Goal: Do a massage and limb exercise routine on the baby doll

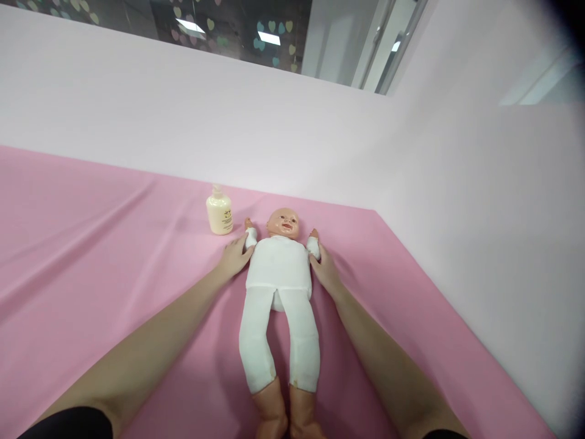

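Observation:
A baby doll (278,274) in a white top and white leggings lies on its back on the pink sheet (91,256), head away from me, bare feet nearest me. My left hand (234,257) rests on the sheet against the doll's arm on the left side, fingers touching its white sleeve. On the other side my right hand (325,272) lies flat beside the doll's body, fingertips at the sleeve of its other arm. Neither hand is closed around anything that I can see.
A cream pump bottle (219,211) stands upright on the sheet just left of the doll's head. A pale pink backdrop (283,134) rises behind and along the right side. Windows with heart stickers show above it.

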Motion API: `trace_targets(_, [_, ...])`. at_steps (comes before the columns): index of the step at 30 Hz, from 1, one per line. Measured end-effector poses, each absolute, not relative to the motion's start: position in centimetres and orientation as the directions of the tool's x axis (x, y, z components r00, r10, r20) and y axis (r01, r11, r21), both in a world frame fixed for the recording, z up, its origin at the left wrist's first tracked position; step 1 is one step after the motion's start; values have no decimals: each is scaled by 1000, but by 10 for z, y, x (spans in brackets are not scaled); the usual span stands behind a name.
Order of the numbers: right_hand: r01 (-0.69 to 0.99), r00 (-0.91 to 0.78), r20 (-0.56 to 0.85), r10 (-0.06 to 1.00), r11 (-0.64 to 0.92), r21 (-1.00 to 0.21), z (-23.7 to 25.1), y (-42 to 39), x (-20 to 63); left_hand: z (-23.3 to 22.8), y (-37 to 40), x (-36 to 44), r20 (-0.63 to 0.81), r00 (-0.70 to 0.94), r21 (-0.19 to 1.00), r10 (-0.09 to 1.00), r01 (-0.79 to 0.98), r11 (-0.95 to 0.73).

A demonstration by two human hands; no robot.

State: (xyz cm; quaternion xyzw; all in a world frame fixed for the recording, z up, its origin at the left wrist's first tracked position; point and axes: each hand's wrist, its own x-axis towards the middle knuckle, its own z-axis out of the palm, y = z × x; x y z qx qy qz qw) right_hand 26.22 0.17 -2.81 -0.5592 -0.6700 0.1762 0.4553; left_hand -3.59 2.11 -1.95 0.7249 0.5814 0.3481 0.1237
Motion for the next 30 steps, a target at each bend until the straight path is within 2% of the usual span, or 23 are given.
trace_targets(4, [516, 85, 390, 917, 294, -805, -21, -5, 257, -14, 16, -35, 349, 64, 706, 935, 638, -307])
trace_targets(7, [449, 100, 475, 874, 387, -806, -14, -11, 253, -7, 11, -31, 395, -17, 779, 918, 536, -325])
trace_targets(11, [433, 106, 609, 786, 515, -740, -10, -17, 250, -2, 4, -28, 577, -23, 694, 816, 541, -475])
trace_targets(14, [472, 60, 673, 737, 573, -670, -11, -20, 249, -1, 0, -27, 664, 121, 584, 737, 532, -613])
trace_targets(18, [507, -94, 696, 712, 636, -582, -10, -24, 249, 1, -5, -26, 665, 309, 474, 680, 529, -704])
trace_targets(21, [521, -148, 693, 705, 651, -552, -9, -24, 249, 3, -6, -26, 647, 336, 467, 685, 535, -704])
trace_targets(26, [515, -79, 621, 780, 566, -644, -17, -19, 248, -1, -1, -24, 578, 308, 530, 756, 563, -635])
trace_targets(30, [537, -44, 595, 802, 522, -663, -21, -12, 247, -11, 8, -23, 515, 250, 554, 820, 633, -541])
